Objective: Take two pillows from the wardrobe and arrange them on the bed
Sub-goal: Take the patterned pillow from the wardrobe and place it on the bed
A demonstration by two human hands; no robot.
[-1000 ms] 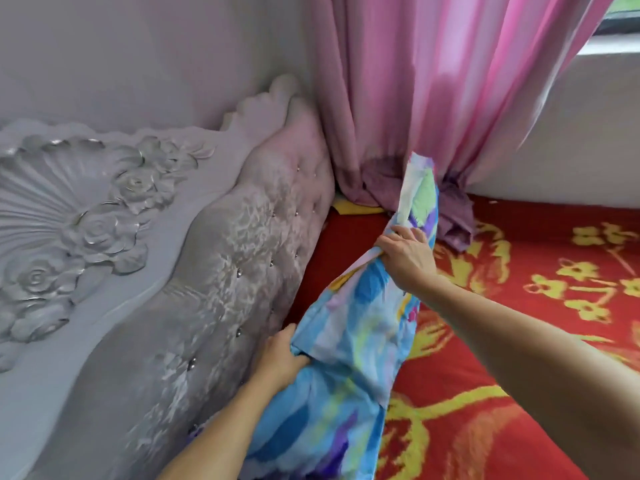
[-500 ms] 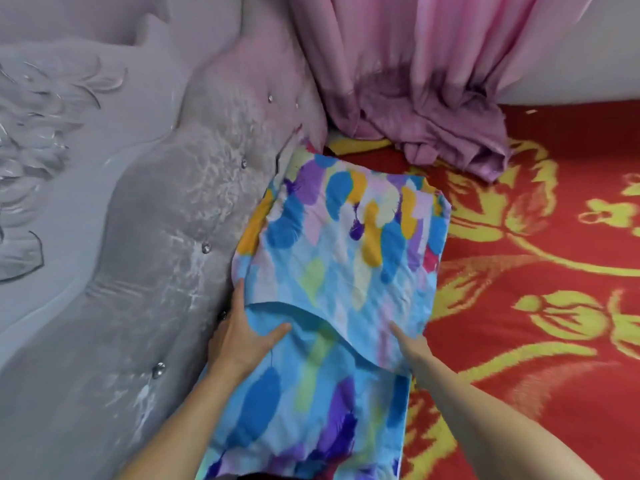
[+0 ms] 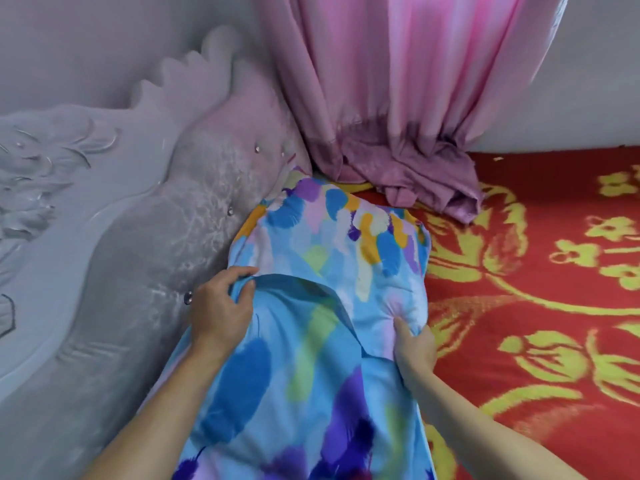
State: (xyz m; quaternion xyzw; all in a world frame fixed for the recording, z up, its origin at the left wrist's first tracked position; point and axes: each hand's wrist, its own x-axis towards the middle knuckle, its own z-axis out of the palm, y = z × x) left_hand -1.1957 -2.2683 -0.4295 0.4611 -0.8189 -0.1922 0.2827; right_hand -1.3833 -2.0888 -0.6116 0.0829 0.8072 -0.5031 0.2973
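Observation:
Two pillows in blue cases with multicoloured brush-stroke print lie along the padded headboard on the bed [image 3: 540, 306]. The far pillow [image 3: 346, 247] rests flat, its near edge overlapping the near pillow [image 3: 298, 393]. My left hand [image 3: 221, 310] grips the far pillow's near left corner, fingers curled into the fabric. My right hand [image 3: 414, 348] pinches its near right corner at the pillow's right edge. The near pillow runs out of view at the bottom.
A grey tufted headboard [image 3: 162, 258] with carved white trim [image 3: 52, 188] bounds the left side. A pink curtain [image 3: 398, 109] hangs at the back, its bunched hem lying on the red and yellow bedcover just behind the far pillow.
The far pillow, held upright a second ago, has been laid flat against the headboard. Both hands have shifted from flat on the fabric to gripping its near corners.

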